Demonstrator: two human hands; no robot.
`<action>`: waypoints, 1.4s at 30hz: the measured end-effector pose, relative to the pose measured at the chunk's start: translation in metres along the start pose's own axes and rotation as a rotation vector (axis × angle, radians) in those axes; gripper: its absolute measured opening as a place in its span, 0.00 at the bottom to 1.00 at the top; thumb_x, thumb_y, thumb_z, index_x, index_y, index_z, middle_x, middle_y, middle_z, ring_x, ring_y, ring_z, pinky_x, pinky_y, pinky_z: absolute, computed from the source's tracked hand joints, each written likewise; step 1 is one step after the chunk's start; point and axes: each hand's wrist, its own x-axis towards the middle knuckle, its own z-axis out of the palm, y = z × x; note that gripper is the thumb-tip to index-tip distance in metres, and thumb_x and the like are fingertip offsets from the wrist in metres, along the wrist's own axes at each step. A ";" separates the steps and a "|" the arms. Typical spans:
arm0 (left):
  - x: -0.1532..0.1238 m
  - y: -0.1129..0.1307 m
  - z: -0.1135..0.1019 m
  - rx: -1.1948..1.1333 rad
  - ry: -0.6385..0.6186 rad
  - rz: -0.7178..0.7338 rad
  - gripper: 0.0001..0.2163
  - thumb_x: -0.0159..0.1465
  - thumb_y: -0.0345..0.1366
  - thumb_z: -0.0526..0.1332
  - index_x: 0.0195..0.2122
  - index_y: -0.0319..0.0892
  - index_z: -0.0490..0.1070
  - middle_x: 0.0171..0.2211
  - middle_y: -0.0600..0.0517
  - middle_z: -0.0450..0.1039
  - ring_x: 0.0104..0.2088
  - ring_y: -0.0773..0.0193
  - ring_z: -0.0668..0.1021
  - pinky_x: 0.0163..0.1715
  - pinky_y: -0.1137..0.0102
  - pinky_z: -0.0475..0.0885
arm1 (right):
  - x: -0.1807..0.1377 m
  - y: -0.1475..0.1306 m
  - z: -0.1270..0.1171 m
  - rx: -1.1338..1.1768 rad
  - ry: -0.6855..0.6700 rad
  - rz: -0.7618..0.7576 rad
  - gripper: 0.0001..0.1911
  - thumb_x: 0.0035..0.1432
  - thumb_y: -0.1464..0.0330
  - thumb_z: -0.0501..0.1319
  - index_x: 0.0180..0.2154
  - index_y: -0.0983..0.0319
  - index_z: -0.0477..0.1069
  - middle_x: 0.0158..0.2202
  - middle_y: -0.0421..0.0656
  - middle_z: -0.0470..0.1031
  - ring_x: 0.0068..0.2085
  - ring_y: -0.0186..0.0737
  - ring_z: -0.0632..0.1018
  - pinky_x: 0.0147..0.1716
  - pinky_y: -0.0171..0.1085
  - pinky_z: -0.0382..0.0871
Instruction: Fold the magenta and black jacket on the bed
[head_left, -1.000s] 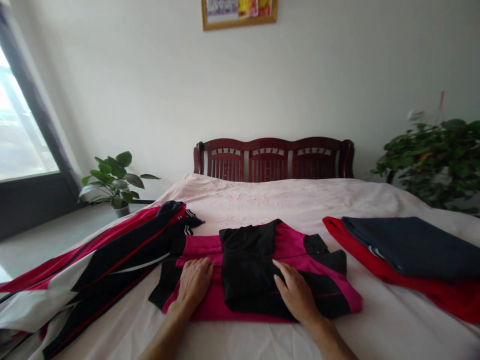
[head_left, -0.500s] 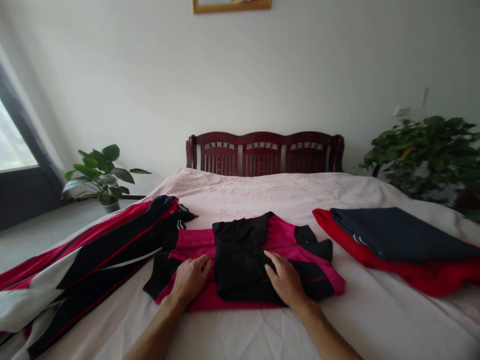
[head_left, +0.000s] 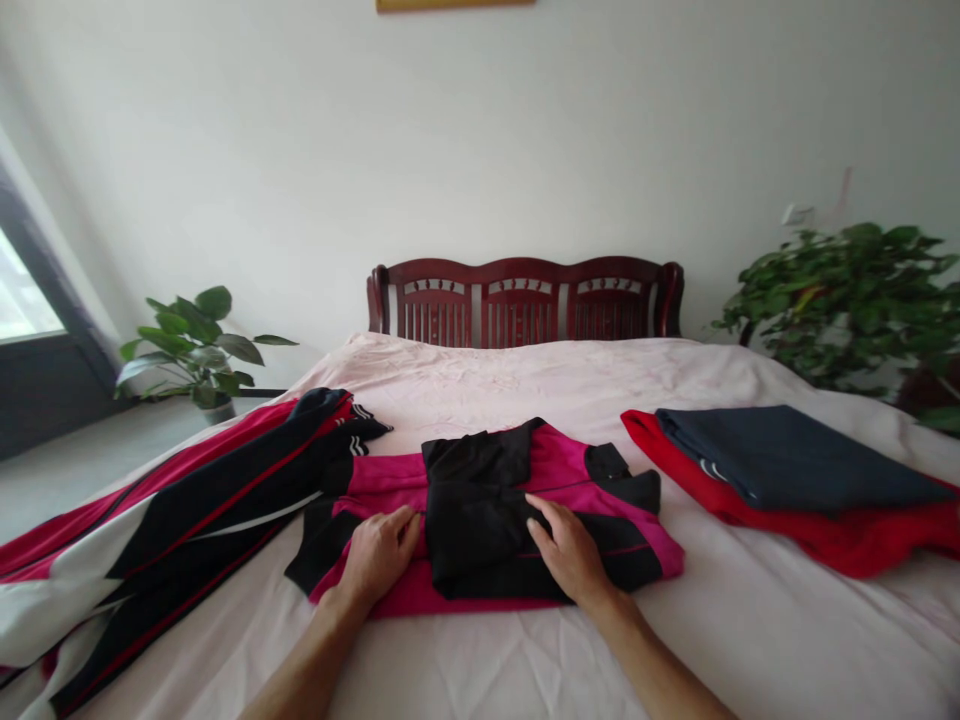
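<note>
A pink and black jacket [head_left: 476, 540] lies folded in front of me, a black panel across its middle. My left hand [head_left: 381, 548] is on the pink part left of that panel, its fingers curled into the cloth and closed; the fingertips are partly hidden. On the panel's right side rests my right hand [head_left: 564, 545], open, with thumb and forefinger apart and touching the black fabric. Black cuffs or sleeve ends stick out at both sides of the jacket.
Red, white and navy clothes [head_left: 202, 510] lie loosely at the left. A folded navy garment [head_left: 795, 455] rests on a red one [head_left: 847, 545] at the right. All lie on a pale pink bedsheet [head_left: 480, 665]. Behind are a wooden headboard [head_left: 525, 300] and potted plants [head_left: 199, 335].
The view has tilted slightly, so the scene sits a little higher and further left. Both hands stay in the same places on the jacket.
</note>
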 end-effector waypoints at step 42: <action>-0.004 0.000 0.005 0.025 0.062 0.101 0.16 0.71 0.36 0.52 0.25 0.44 0.68 0.21 0.53 0.73 0.25 0.63 0.77 0.29 0.70 0.61 | -0.001 0.003 0.001 0.153 0.173 -0.062 0.15 0.57 0.70 0.54 0.42 0.60 0.76 0.42 0.45 0.81 0.45 0.44 0.80 0.48 0.43 0.74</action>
